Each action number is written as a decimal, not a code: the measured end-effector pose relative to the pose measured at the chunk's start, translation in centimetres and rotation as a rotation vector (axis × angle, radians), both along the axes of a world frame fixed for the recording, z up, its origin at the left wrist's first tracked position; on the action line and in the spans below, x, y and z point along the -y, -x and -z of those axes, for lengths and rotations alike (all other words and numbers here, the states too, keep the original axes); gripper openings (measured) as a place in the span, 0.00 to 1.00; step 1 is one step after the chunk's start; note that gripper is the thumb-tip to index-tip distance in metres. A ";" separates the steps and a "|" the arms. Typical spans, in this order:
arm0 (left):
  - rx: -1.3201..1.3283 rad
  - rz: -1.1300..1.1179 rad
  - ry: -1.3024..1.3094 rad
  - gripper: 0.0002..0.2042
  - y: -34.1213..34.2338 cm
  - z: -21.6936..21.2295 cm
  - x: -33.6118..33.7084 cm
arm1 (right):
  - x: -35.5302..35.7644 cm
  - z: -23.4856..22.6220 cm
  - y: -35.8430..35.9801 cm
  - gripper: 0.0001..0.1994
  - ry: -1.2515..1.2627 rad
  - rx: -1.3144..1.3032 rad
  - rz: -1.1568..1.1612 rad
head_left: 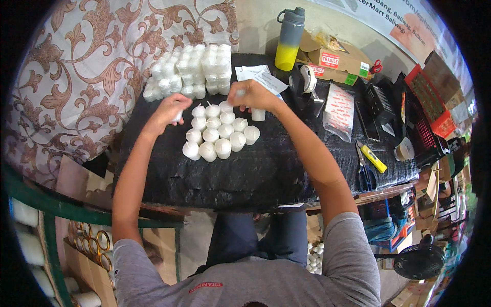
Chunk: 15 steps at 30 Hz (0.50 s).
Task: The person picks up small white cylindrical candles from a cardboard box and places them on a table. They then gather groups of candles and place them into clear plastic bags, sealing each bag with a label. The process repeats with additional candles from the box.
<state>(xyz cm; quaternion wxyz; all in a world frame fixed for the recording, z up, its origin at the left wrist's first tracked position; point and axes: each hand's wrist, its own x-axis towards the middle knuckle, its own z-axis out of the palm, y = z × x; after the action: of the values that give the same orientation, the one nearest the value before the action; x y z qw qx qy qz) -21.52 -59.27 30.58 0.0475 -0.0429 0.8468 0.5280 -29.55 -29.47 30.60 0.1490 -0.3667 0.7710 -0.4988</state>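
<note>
Head view: left hand (pixel 169 110) curled around a white candle (pixel 177 116), right hand (pixel 253 94) pinching another candle (pixel 240 93).

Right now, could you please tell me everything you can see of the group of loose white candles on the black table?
The loose white candles are small, squat cylinders that look like wax, some showing a short wick on top. About a dozen stand upright, packed side by side in rough rows on the black table cover. They sit in front of the stacked, clear-wrapped candle packs. The left hand is at the group's left rear corner with something white in its grip; the right hand hovers over the rear row.
</note>
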 end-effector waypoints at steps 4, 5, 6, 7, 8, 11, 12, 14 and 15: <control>0.058 -0.096 -0.186 0.31 -1.1 -1.1 1.3 | -1.5 -1.4 -0.4 0.19 0.205 0.463 0.162; 0.019 -0.068 -0.100 0.32 -0.8 -1.2 1.5 | -1.5 -1.4 -0.2 0.21 0.259 0.572 0.192; -0.019 -0.040 -0.013 0.33 -0.5 -1.2 1.7 | -1.4 -1.3 0.0 0.22 0.275 0.612 0.237; -0.051 -0.010 0.075 0.33 -0.5 -1.5 1.6 | -1.3 -1.2 0.1 0.23 0.305 0.596 0.209; -0.122 -0.043 0.196 0.30 -0.5 -1.9 1.0 | -1.2 -1.1 0.2 0.23 0.335 0.580 0.182; -0.020 0.223 0.451 0.23 -0.3 -2.4 0.2 | -1.0 -1.4 -0.2 0.25 0.355 0.511 0.120; 0.026 0.270 0.360 0.18 -0.8 -2.1 -0.4 | -1.0 -1.6 -0.5 0.26 0.350 0.484 0.104; 0.058 0.352 0.376 0.20 -0.8 -1.1 -0.3 | -0.8 -1.9 -0.9 0.27 0.343 0.444 0.095; 0.024 0.381 0.398 0.21 -0.7 -0.8 -0.1 | -0.7 -2.1 -1.1 0.28 0.340 0.423 0.091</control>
<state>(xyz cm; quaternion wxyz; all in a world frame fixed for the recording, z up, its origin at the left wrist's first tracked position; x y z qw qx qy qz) -20.78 -59.21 31.40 0.1466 0.1022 0.9261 0.3322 -28.47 -28.74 32.66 0.2202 -0.2391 0.6438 -0.6928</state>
